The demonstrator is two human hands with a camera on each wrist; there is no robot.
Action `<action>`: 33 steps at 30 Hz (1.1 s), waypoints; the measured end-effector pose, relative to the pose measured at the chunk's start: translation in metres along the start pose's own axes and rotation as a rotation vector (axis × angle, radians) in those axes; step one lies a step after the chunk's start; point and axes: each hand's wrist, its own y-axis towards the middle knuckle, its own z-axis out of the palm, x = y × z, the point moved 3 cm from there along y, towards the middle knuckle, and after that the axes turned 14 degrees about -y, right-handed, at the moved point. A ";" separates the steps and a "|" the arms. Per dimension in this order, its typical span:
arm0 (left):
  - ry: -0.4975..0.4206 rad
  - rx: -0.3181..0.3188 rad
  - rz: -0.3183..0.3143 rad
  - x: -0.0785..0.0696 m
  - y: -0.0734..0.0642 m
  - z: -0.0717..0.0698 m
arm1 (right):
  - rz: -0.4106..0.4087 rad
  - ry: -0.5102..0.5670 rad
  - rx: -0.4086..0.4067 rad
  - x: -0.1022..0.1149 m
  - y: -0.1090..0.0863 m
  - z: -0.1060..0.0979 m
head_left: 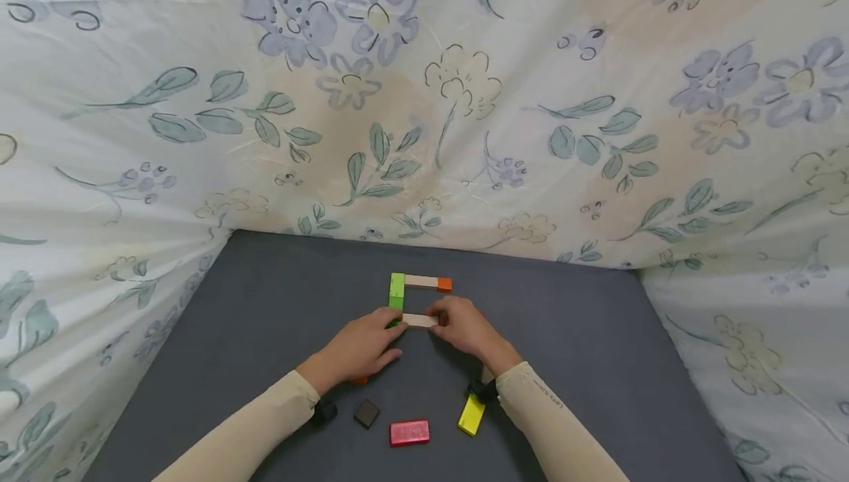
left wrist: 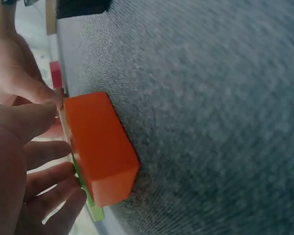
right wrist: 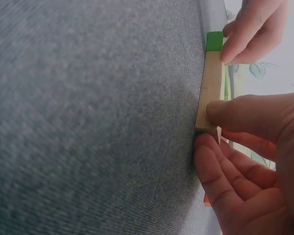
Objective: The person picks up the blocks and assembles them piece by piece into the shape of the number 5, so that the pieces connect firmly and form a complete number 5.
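A plain wooden block lies on the dark cloth, its left end against a green block. My right hand pinches the block's right end; in the right wrist view the thumb lies on its side and the fingers curl at its end. My left hand rests its fingertips at the green corner, thumb held apart. Light green and darker green pieces run away from me there. Another wooden block extends right from the top to an orange block.
Nearer lie a dark brown block, a red block and a yellow block. An orange block sits beneath my left hand. Floral fabric hangs behind and beside the dark surface.
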 end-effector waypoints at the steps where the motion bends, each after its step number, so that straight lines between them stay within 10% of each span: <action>1: 0.001 0.005 -0.002 -0.001 0.000 0.001 | 0.004 0.000 0.001 0.000 -0.001 0.001; 33: 0.079 -0.033 -0.004 0.004 0.008 0.005 | -0.032 -0.032 -0.039 0.002 0.006 0.003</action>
